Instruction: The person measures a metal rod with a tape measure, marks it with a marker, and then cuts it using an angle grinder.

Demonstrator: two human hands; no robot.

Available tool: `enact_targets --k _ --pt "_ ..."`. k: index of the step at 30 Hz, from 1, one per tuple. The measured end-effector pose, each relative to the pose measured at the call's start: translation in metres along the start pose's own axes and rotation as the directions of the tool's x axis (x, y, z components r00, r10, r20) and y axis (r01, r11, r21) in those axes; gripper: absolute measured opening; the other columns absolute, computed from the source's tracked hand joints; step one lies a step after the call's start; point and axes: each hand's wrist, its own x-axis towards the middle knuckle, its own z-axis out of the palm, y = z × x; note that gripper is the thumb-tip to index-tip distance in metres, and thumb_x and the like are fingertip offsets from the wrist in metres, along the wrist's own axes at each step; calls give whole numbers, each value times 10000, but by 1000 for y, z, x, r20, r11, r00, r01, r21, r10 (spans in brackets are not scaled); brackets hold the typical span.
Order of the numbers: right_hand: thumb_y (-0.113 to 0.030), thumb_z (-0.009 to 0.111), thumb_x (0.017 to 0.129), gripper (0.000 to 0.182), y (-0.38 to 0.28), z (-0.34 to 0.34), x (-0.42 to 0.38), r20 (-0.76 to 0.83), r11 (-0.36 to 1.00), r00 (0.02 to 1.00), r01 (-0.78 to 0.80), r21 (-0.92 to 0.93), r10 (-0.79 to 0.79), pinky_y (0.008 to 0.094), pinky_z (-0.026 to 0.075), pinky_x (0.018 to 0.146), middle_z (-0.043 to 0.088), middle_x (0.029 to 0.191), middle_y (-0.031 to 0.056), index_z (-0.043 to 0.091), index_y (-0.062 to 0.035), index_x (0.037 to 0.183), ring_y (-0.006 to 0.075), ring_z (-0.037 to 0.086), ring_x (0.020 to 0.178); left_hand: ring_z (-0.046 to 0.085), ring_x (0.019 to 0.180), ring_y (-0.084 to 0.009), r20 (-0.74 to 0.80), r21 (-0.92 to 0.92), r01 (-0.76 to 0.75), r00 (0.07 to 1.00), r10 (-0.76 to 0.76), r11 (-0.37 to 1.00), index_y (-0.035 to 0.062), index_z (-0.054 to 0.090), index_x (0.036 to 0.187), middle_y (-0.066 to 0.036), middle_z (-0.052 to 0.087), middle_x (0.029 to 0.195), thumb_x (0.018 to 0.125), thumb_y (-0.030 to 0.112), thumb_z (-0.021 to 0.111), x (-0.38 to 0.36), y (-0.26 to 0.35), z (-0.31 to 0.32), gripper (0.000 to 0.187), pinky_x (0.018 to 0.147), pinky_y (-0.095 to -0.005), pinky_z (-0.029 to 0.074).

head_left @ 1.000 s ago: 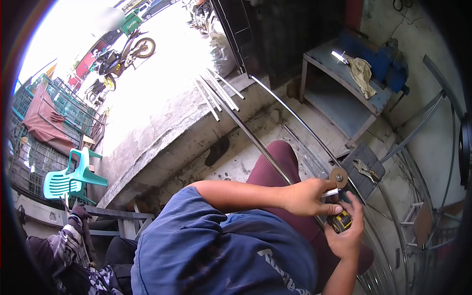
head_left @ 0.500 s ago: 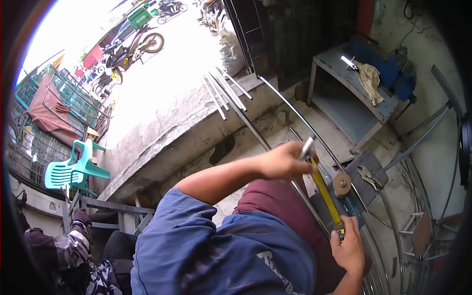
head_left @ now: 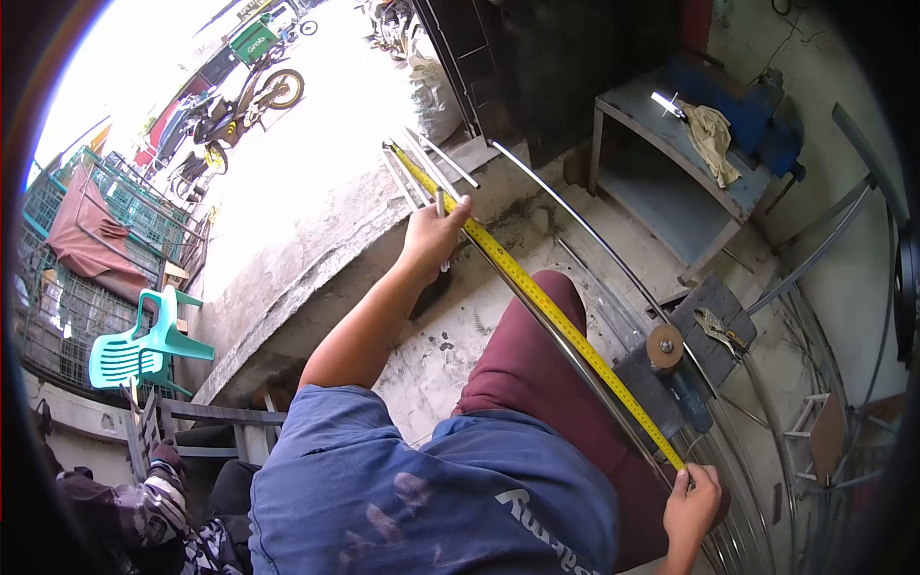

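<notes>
Along the long shiny steel rod (head_left: 537, 321), a yellow measuring tape (head_left: 551, 311) lies stretched flat for reading. Left hand (head_left: 433, 235) pinches the blade beside a silver marker pen (head_left: 441, 203); right hand (head_left: 692, 506) closes round the tape's case end.

Legible text: the word "Grab" in white on a green box (head_left: 254, 40) mounted at the rear of a parked motorcycle (head_left: 251, 96). The yellow tape measure (head_left: 546, 307) carries graduation marks; its numerals are too small to read. The lettering on the blue shirt (head_left: 431, 498) is partly cut off and unreadable.
</notes>
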Motion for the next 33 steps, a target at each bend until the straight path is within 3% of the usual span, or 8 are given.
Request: enact_targets --k 5,8,11,13,18,22,28,33 --pt "-100 673 1038 125 -47 30 -6 -157 981 983 66 -180 -95 528 506 897 673 1082 134 748 -21 1099 386 678 988 661 747 -201 115 429 -234 972 204 872 -35 716 1032 -125 712 884 1086 596 691 -30 -8 32 634 722 -388 553" --pt "-113 674 1045 128 -66 36 -5 -214 971 964 114 -210 -159 535 514 924 664 1082 140 745 -28 1109 378 679 1002 662 742 -200 139 436 -197 979 151 878 -20 725 953 -117 709 827 1104 553 664 -37 10 30 597 723 -404 547" --pt "-128 677 1050 142 -74 40 -5 -227 961 952 151 -231 -205 531 522 943 663 1094 145 739 -34 1137 382 679 1013 748 821 -358 115 359 -191 981 159 914 -59 720 959 -232 754 848 1094 481 670 -15 2 25 559 819 -488 580" --pt "-134 678 1052 155 -80 35 -7 -203 960 957 160 -230 -208 528 527 951 664 1105 149 733 -36 1158 390 679 1020 704 721 -290 108 293 -211 976 187 933 -42 724 909 -176 725 775 1095 399 637 -10 2 23 487 737 -477 560" --pt "-148 679 1055 175 -73 28 -13 -121 978 982 125 -168 -146 533 525 937 672 1124 159 727 -27 1172 405 683 1029 687 710 -283 -98 243 -204 967 234 948 -40 739 887 -171 691 724 1034 306 557 31 20 5 418 717 -471 553" --pt "-118 686 1045 170 -44 20 -14 -74 993 996 34 -117 -43 538 517 920 680 1120 162 730 -21 1176 418 685 1024 759 882 -432 -280 339 -226 903 327 913 -89 724 982 -299 755 887 1041 312 568 138 7 -42 435 861 -548 572" --pt "-93 698 1027 145 -11 23 -22 -155 987 985 51 -154 -75 535 514 905 680 1088 152 753 -26 1143 410 677 1000 452 485 -134 -181 166 -113 973 143 980 8 671 878 -35 559 660 1108 307 585 198 -2 -87 388 435 -351 374" --pt "-85 696 1029 148 -10 25 -25 -202 976 971 84 -201 -125 525 513 899 680 1082 144 766 -28 1146 396 680 996 447 486 -124 -171 99 -103 978 119 990 18 674 907 -55 617 711 1109 319 621 192 -8 -82 366 425 -333 360"
